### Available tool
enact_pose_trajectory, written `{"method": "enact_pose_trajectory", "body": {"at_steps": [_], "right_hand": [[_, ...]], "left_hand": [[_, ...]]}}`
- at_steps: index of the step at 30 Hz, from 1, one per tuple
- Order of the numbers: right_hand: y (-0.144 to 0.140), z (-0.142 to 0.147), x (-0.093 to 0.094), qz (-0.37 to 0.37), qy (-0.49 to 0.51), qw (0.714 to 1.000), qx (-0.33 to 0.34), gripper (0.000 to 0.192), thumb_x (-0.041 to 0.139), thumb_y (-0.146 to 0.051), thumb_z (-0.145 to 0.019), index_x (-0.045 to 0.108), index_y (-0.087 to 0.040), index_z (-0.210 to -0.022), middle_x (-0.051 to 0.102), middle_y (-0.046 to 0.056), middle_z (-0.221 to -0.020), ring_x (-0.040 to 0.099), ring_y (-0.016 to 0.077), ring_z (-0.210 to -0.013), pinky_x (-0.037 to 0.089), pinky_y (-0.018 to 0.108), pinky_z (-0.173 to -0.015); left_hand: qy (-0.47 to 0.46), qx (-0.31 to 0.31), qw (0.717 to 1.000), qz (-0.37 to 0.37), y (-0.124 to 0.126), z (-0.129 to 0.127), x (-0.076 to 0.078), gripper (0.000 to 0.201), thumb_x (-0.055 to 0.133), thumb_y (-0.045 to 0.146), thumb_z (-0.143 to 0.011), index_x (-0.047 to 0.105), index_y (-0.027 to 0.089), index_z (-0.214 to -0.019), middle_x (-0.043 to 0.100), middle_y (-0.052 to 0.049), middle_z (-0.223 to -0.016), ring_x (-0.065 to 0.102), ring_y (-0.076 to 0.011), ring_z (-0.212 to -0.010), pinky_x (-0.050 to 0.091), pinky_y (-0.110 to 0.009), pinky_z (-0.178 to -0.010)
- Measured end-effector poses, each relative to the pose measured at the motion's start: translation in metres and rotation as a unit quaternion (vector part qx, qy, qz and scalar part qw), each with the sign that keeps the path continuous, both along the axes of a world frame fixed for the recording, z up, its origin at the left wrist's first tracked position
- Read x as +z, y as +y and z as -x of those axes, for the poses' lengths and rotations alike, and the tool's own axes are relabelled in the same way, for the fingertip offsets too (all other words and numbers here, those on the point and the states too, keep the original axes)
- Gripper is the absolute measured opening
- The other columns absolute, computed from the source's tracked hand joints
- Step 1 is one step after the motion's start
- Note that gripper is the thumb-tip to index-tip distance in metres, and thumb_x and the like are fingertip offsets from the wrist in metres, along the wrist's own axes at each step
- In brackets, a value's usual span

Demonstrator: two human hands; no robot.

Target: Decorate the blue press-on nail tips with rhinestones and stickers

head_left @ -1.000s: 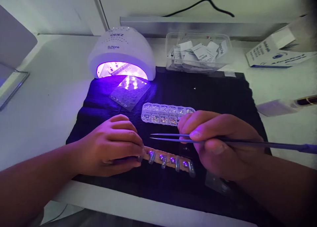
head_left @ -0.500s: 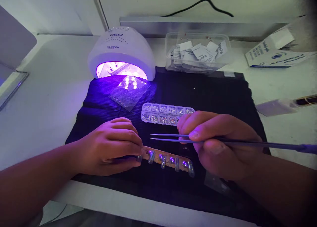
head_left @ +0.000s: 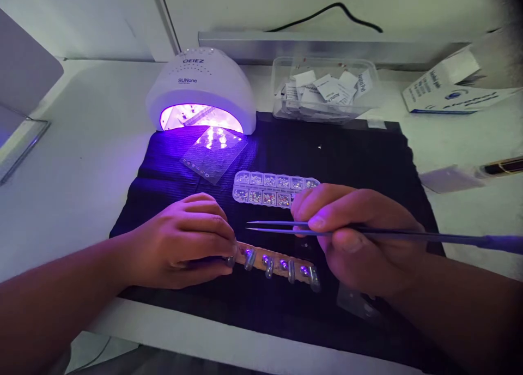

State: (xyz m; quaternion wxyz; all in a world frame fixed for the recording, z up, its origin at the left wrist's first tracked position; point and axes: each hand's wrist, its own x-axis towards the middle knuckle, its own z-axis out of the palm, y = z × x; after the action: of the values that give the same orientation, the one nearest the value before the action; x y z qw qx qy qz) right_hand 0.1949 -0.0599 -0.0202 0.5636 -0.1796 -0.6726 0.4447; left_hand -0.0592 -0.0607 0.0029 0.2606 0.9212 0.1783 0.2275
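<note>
Left hand: left hand (head_left: 186, 241) lies palm down on the black mat (head_left: 359, 151), fingers curled, tips pinching the left end of the nail-tip strip (head_left: 278, 263); forearm comes in from lower left.
Right hand: right hand (head_left: 359, 239) is closed around the tweezers (head_left: 281, 227), thumb under and index finger on top; forearm enters from lower right.
Tweezers: held roughly level, points aimed left, tips slightly apart and hanging just above the strip; nothing visible between the tips.
Nail-tip strip: lies on the near part of the mat, between the two hands, with a row of clear nail tips standing along it.
Rhinestone box: clear compartmented rhinestone box (head_left: 273, 188) sits just behind the right fingers; its right end is covered by them.
Lamp: white UV nail lamp (head_left: 200, 89), lit violet, at the mat's far left edge; a clear sticker sheet (head_left: 214, 154) lies in front of it.
Hidden or unclear: left fingertips hide the strip's end; tweezers' rear runs out of frame to the right; a small clear item under the right wrist is too dim to name.
Desk: white desk (head_left: 81, 146) carries a clear tub of sachets (head_left: 327, 86).
</note>
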Motion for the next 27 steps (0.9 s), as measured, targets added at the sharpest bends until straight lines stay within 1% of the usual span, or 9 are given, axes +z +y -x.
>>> {"method": "enact_pose_trajectory", "body": {"at_steps": [6,11,14,17,21,24,27], "right_hand": [[0.0,-0.001,0.0,-0.001,-0.001,1.0,0.012,0.015,0.057,-0.022,-0.093,0.069,-0.019,-0.1,0.064,0.004,-0.08,0.06,0.0151,-0.065,0.049,0.033,-0.06],[0.0,0.0,0.0,0.011,0.002,1.0,0.008,0.014,0.058,-0.022,-0.092,0.07,-0.019,-0.099,0.064,0.004,-0.079,0.06,0.0152,-0.064,0.05,0.033,-0.059],[0.0,-0.001,0.0,0.013,0.008,1.0,0.014,0.015,0.058,-0.022,-0.091,0.07,-0.019,-0.1,0.063,0.004,-0.078,0.059,0.0159,-0.063,0.049,0.034,-0.057],[0.001,-0.001,0.0,0.011,0.009,1.0,0.022,0.017,0.057,-0.02,-0.09,0.07,-0.019,-0.101,0.063,0.005,-0.078,0.059,0.0162,-0.063,0.049,0.035,-0.056],[0.002,0.0,-0.001,0.007,0.014,1.0,0.004,0.016,0.057,-0.022,-0.09,0.071,-0.02,-0.1,0.064,0.004,-0.077,0.059,0.0164,-0.062,0.049,0.034,-0.057],[0.002,0.001,-0.002,-0.007,0.016,1.0,-0.002,0.016,0.057,-0.022,-0.091,0.071,-0.02,-0.098,0.064,0.004,-0.076,0.06,0.0159,-0.064,0.05,0.032,-0.057],[0.003,0.004,-0.005,-0.011,0.029,1.0,-0.001,0.016,0.056,-0.02,-0.091,0.07,-0.019,-0.099,0.063,0.004,-0.075,0.06,0.0148,-0.065,0.049,0.028,-0.055]], "left_hand": [[0.017,0.002,1.0,0.003,0.0,-0.001,0.0,0.015,0.07,0.019,-0.085,0.063,0.016,-0.097,0.07,-0.004,-0.09,0.061,-0.0164,-0.083,0.049,-0.036,-0.081],[0.015,0.008,1.0,0.006,-0.003,0.003,0.0,0.021,0.071,0.025,-0.084,0.063,0.018,-0.102,0.066,-0.006,-0.098,0.059,-0.0191,-0.089,0.049,-0.039,-0.083],[-0.008,0.021,1.0,0.006,-0.003,0.005,0.0,0.023,0.069,0.029,-0.085,0.062,0.017,-0.104,0.062,-0.008,-0.101,0.058,-0.02,-0.092,0.049,-0.04,-0.085],[-0.027,0.029,0.999,0.011,-0.001,0.006,0.002,0.021,0.064,0.033,-0.089,0.062,0.016,-0.1,0.06,-0.008,-0.099,0.059,-0.0198,-0.09,0.05,-0.039,-0.085],[-0.05,0.042,0.998,0.016,0.002,0.006,0.004,0.029,0.057,0.043,-0.092,0.06,0.015,-0.1,0.06,-0.009,-0.095,0.059,-0.0202,-0.088,0.05,-0.04,-0.082],[-0.077,0.056,0.995,0.024,0.004,0.008,0.003,0.032,0.058,0.047,-0.091,0.058,0.016,-0.1,0.06,-0.008,-0.094,0.058,-0.02,-0.087,0.049,-0.039,-0.079],[-0.108,0.065,0.992,0.028,0.007,0.011,0.0,0.036,0.063,0.049,-0.087,0.057,0.016,-0.099,0.06,-0.007,-0.095,0.056,-0.0191,-0.088,0.049,-0.036,-0.078]]}}
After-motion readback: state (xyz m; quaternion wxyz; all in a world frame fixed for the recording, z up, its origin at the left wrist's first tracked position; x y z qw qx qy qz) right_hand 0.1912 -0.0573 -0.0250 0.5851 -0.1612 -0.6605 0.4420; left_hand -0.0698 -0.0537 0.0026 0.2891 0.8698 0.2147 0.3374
